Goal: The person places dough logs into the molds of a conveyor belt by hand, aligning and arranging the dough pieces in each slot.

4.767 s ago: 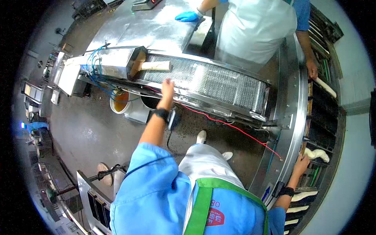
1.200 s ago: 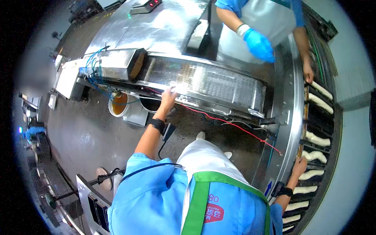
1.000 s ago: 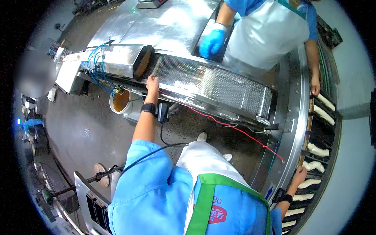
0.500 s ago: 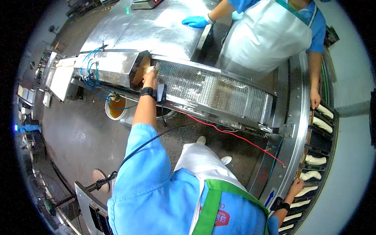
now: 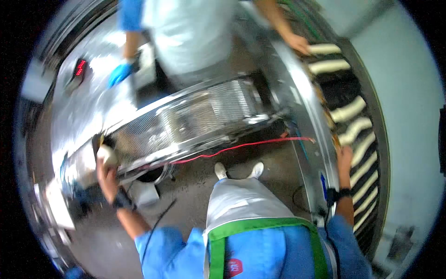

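My left hand (image 5: 107,179) is at the left end of the mesh conveyor (image 5: 190,114), closed on a pale, rounded dough piece (image 5: 108,156). Motion blur softens the dough's outline. On the right, my right hand (image 5: 344,160) is at the near edge of the dark slotted trays, its fingers together beside a long dough strip (image 5: 357,131). Whatever those fingers grip is too smeared to make out. Several more pale strips (image 5: 364,174) lie side by side in the slots.
Across the conveyor stands a person in a white apron (image 5: 188,37). One blue-gloved hand (image 5: 121,74) is over the metal table (image 5: 100,97); the bare hand (image 5: 297,44) is at the far strips. A red cable (image 5: 241,146) runs below the conveyor. A steel rail (image 5: 309,97) borders the trays.
My view has swung toward the right, so the conveyor appears tilted the other way. My left hand has come away from the conveyor's housing with the dough piece. My right hand stays by the trays.
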Tool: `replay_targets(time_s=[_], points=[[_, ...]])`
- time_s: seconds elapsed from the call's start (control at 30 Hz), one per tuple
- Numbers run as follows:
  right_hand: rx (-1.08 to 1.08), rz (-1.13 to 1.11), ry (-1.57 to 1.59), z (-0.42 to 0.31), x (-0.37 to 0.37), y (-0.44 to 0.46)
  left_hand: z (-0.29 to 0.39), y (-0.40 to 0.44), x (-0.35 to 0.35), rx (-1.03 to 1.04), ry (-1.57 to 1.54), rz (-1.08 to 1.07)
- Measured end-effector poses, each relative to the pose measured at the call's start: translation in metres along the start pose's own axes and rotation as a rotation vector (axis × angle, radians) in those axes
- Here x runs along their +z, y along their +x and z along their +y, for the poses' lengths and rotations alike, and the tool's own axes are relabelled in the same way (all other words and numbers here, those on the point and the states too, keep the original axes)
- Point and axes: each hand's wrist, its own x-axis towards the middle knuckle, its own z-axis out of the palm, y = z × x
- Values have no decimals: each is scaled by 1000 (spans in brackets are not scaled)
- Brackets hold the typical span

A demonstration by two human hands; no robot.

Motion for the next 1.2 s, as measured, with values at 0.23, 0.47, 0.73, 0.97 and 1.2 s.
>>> replay_targets(time_s=[0.23, 0.47, 0.73, 0.97, 1.2], points=[[80, 37, 11, -19, -18, 9, 145, -21, 34, -232, -743, -12], [108, -20, 67, -13, -28, 8, 339, -60, 241, -120, -1357, -1118], [101, -45, 104, -7, -34, 10, 405, -85, 524, -51, -663, -1547], [63, -45, 300, 2, -43, 12, 333, -117, 643, 1121, 569, -752], [56, -77, 359, 6, -46, 13, 334, -156, 638, 1231, 957, -770]])
